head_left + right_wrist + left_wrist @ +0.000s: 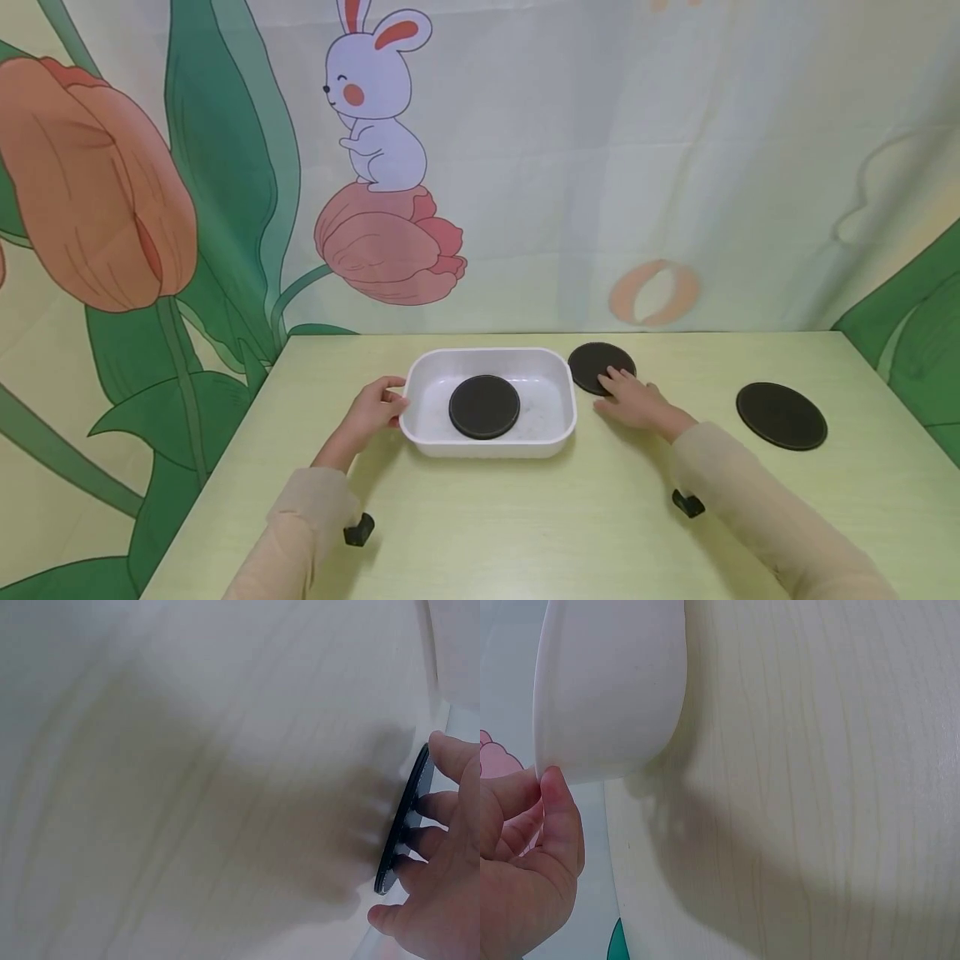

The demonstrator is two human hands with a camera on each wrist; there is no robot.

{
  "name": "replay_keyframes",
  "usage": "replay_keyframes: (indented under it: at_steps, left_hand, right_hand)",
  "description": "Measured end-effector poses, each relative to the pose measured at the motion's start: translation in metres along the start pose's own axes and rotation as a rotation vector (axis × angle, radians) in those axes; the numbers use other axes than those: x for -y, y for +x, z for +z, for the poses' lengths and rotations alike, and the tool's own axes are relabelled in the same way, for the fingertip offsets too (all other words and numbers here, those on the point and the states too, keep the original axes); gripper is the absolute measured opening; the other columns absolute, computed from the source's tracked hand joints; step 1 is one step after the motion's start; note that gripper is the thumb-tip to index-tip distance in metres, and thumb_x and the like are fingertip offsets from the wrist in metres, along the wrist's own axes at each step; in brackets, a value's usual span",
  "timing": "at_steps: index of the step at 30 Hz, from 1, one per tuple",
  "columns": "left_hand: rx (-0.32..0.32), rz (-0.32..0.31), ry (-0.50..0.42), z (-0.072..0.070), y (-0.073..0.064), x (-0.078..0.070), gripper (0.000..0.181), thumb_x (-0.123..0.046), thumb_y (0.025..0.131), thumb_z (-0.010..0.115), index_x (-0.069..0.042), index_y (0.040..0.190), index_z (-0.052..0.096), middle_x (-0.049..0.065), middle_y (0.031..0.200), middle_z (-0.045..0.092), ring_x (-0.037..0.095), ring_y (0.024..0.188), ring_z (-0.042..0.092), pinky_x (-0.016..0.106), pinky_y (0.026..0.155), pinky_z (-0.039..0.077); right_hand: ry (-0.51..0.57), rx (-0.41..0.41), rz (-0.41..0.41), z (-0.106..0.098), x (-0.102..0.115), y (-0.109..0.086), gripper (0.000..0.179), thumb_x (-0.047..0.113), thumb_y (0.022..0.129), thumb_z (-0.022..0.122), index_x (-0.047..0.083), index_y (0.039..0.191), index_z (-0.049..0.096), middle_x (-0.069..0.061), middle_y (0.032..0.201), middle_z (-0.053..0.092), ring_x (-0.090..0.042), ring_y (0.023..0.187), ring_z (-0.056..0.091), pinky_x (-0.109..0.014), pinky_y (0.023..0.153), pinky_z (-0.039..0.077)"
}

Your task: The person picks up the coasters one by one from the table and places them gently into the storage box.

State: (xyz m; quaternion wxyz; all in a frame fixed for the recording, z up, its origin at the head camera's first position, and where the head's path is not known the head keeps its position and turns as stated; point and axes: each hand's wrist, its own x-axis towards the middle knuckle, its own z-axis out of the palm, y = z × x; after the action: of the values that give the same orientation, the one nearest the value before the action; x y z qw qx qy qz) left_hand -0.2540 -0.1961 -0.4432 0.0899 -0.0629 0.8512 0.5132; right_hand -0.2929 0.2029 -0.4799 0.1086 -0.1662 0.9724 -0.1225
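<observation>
My left hand [375, 407] pinches the left end of a white rectangular tray [491, 450] with rounded corners; in the left wrist view, the thumb and fingers meet at its rim [540, 720]. One flat black round disc [484, 407] lies inside the tray. Just off the tray's back right corner is a second black disc [592, 360], which the spread fingers of my right hand [633, 402] touch from above. The right wrist view shows that disc [403, 817] edge-on, with fingertips on its face and the thumb by its edge.
A third black disc [782, 416] lies farther right on the pale wood-grain table [510, 525]. Behind the table's back edge hangs a curtain [555, 167] printed with a rabbit and tulips. A small black piece hangs below each sleeve.
</observation>
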Motion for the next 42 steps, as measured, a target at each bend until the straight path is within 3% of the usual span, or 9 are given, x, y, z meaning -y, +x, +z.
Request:
replay_keyframes:
  at_steps: [12, 20, 26, 34, 42]
  left_hand:
    - [-0.001, -0.010, 0.003, 0.000, 0.001, 0.001, 0.037, -0.004, 0.087, 0.052, -0.001, 0.123, 0.044, 0.012, 0.089, 0.050, 0.015, 0.070, 0.050, 0.021, 0.060, 0.049]
    - [-0.003, -0.010, 0.005, 0.001, 0.001, 0.002, 0.037, -0.004, 0.087, 0.052, -0.002, 0.122, 0.045, 0.012, 0.089, 0.050, 0.015, 0.069, 0.051, 0.022, 0.060, 0.049]
    - [0.006, 0.002, 0.012, -0.001, 0.001, 0.002, 0.037, -0.004, 0.087, 0.052, -0.001, 0.123, 0.044, 0.012, 0.089, 0.050, 0.016, 0.069, 0.050, 0.023, 0.061, 0.050]
    - [0.012, 0.006, -0.002, -0.002, 0.002, 0.003, 0.039, -0.002, 0.086, 0.053, 0.001, 0.124, 0.044, 0.011, 0.086, 0.050, 0.014, 0.066, 0.050, 0.025, 0.063, 0.050]
    - [0.002, -0.003, -0.002, 0.000, 0.003, 0.003, 0.038, -0.003, 0.086, 0.053, -0.001, 0.123, 0.044, 0.011, 0.087, 0.050, 0.015, 0.068, 0.050, 0.021, 0.059, 0.049]
  right_hand:
    - [0.002, 0.008, -0.075, 0.001, -0.011, -0.025, 0.058, 0.037, 0.090, 0.044, -0.001, 0.132, 0.036, -0.027, 0.139, 0.026, -0.046, 0.126, 0.023, -0.068, 0.088, 0.026]
    - [0.028, 0.012, -0.136, -0.001, -0.013, -0.042, 0.055, 0.032, 0.090, 0.046, -0.003, 0.131, 0.037, -0.028, 0.138, 0.027, -0.046, 0.126, 0.023, -0.062, 0.093, 0.028]
    - [0.195, -0.019, -0.139, -0.012, -0.020, -0.040, 0.046, 0.021, 0.087, 0.054, -0.005, 0.124, 0.046, -0.029, 0.131, 0.037, -0.046, 0.121, 0.032, -0.055, 0.096, 0.030]
    - [0.517, -0.037, -0.012, -0.028, -0.039, -0.016, 0.051, 0.012, 0.085, 0.056, -0.007, 0.128, 0.038, -0.029, 0.131, 0.036, -0.046, 0.113, 0.039, -0.050, 0.089, 0.039]
    - [0.647, -0.051, 0.009, -0.029, -0.049, 0.000, 0.055, 0.008, 0.083, 0.056, -0.010, 0.129, 0.032, -0.034, 0.128, 0.036, -0.044, 0.118, 0.035, -0.050, 0.094, 0.035]
